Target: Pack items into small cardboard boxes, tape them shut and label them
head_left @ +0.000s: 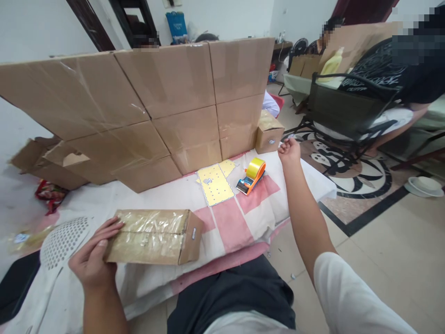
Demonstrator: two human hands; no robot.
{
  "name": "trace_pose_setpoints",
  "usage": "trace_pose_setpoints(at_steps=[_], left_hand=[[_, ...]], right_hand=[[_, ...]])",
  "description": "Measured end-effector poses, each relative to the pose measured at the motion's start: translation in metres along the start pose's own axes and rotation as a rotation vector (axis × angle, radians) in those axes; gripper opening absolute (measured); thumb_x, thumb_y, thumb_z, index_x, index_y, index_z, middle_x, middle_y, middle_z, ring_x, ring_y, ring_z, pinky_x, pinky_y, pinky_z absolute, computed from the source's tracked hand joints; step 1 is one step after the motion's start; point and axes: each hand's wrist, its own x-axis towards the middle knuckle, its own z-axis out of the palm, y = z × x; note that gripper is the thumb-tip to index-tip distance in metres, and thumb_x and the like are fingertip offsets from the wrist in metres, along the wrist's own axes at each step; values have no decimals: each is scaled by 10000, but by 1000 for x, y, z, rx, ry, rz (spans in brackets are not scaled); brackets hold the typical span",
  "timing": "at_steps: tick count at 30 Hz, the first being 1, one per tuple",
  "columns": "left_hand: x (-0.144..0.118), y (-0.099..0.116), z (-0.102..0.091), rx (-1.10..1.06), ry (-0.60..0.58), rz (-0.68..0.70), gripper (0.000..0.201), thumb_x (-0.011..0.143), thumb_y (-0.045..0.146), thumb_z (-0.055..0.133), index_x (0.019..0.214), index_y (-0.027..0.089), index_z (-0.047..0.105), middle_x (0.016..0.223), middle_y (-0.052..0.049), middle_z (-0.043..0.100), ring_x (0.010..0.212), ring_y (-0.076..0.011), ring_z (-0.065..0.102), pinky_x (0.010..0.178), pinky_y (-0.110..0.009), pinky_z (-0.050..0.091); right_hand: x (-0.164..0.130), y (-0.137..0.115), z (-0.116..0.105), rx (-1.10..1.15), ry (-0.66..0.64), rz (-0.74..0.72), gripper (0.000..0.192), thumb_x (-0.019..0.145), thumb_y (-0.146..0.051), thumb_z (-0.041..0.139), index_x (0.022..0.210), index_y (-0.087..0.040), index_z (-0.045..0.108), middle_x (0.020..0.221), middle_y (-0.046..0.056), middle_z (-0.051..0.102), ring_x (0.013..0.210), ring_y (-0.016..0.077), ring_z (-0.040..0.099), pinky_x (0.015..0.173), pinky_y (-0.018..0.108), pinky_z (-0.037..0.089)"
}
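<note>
My left hand (95, 257) grips the left end of a taped cardboard box (148, 236), which lies on the cloth-covered table close to my lap. Clear shiny tape runs over its top, and a small label is on its right end. Out to the right, my right hand (290, 150) is raised beyond the table edge, its fingers curled together. A small whitish bit shows at the fingertips, too small to name. Beside that hand stands a smaller cardboard box (269, 139). An orange and blue tape dispenser (253, 178) with a yellow roll rests mid-table.
A wall of stacked cardboard boxes (181, 93) rises behind the table. A yellow cheese-shaped sheet (216, 184) lies on the cloth. At left is a perforated white plastic piece (66, 241). A folding chair (342, 106) with a seated person stands at right; other people are behind.
</note>
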Motion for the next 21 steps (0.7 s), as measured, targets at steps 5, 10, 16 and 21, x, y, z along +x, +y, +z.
trace_pose_setpoints(at_steps=[5,10,16,21], left_hand=[[-1,5,4,1,-3,-1,266,686,139,627,775,284,831,859,29,810,1033,-309,745,1145,-617,463],[-2,-1,-1,-23,-8,28,237,702,144,633,780,254,829,850,11,809,1026,-302,749,1128,-603,477],[-3,-7,-11,-6,-39,57,200,719,175,635,779,230,818,873,-19,811,1045,-321,747,1117,-607,479],[-5,-9,-16,4,-30,57,179,716,182,638,757,227,807,864,-27,807,1047,-336,745,1102,-613,492]], right_hand=[[-87,52,49,-673,-377,-453,182,849,-256,710,720,-178,606,666,-16,621,568,86,506,518,188,374],[-180,146,114,-1567,-804,-525,224,982,-272,516,898,-186,706,985,77,766,952,191,695,775,268,482],[-193,183,137,-1830,-779,-283,409,844,-332,769,1180,-125,662,1172,190,744,1074,306,718,837,362,549],[-194,157,107,-1715,-783,-419,274,1024,-353,544,1187,-163,654,1234,151,722,1175,268,677,942,369,520]])
